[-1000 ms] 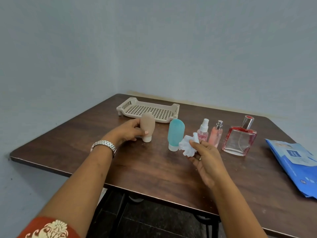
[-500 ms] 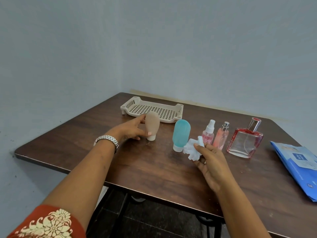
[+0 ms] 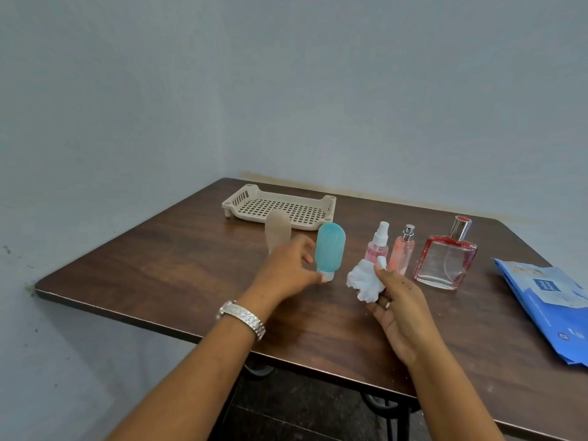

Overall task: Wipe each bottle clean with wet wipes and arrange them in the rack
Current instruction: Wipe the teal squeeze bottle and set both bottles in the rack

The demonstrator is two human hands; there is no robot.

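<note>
Fingers [image 3: 308,249] of the left hand [image 3: 286,270] are curling half open around the base of the teal bottle [image 3: 330,251], which is standing cap-down on the counter [image 3: 165,265]; whether they are touching it is unclear. The right hand [image 3: 397,310] is pinching a crumpled wet wipe [image 3: 364,283] just beside it. A low, firm grip near the cap should be suiting the soft tube, leaving the body free for wiping. The beige bottle [image 3: 277,230] is standing behind, the rack [image 3: 280,207] lying empty beyond.
</note>
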